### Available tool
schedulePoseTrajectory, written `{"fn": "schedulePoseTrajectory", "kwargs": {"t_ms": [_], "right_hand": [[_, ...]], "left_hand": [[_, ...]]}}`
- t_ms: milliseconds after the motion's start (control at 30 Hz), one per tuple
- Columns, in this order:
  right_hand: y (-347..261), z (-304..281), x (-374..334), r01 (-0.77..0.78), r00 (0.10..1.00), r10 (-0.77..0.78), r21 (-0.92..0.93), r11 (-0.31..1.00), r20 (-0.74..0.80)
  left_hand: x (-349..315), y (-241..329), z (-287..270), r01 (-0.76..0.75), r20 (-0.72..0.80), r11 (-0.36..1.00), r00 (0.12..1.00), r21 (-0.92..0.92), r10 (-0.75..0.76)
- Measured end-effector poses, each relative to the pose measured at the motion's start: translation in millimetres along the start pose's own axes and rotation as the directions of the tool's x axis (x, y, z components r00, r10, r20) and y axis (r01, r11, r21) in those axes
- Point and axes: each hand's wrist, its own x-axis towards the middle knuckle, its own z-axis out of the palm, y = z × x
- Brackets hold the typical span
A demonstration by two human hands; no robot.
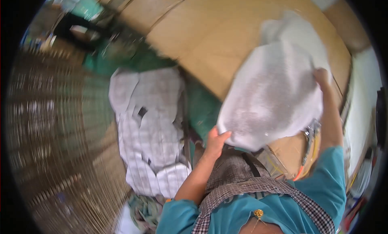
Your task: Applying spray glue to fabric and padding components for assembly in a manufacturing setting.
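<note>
A large white, soft-looking sheet [270, 92] with a greyish-brown smudged middle is stretched between my two hands, partly over the tan board. My left hand [217, 142] pinches its near left corner, thumb on top. On its right edge, farther away, my right hand [322, 77] has its fingers closed around the material. The far end of the sheet is blurred and folds back on the board. Which material it is, I cannot tell.
The tan board [202, 44] fills the far side. Left of me lies a stack of white cut sheets [149, 129] with gaps. Blurred brown layered stacks [48, 112] line the far left. A long tool with an orange end [306, 151] rests near my right arm, by a cardboard piece [285, 153].
</note>
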Motion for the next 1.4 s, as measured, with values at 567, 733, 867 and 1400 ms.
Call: {"fn": "schedulePoseTrajectory", "kwargs": {"t_ms": [567, 733, 867, 1400], "right_hand": [[-530.4, 198.8, -220.1, -0.292, 0.436, -0.576, 0.714, 0.636, 0.691], [-647.3, 290.9, -193.1, -0.123, 0.509, -0.595, 0.736, 0.666, 0.622], [-691.8, 358.5, -135.3, -0.024, 0.574, -0.629, 0.779, 0.627, 0.524], [-384.4, 206.0, -310.4, 0.013, 0.566, -0.574, 0.690, 0.723, 0.591]], "left_hand": [[-126.5, -24.1, -343.2, -0.137, -0.574, 0.900, 0.807, -0.414, -0.141], [-52.3, 3.6, -394.2, -0.177, -0.592, 0.890, 0.797, -0.421, -0.121], [35.1, 19.8, -417.1, -0.208, -0.587, 0.867, 0.801, -0.454, -0.116], [91.6, -35.9, -379.3, 0.355, -0.580, 0.928, 0.735, -0.110, -0.350]]}}
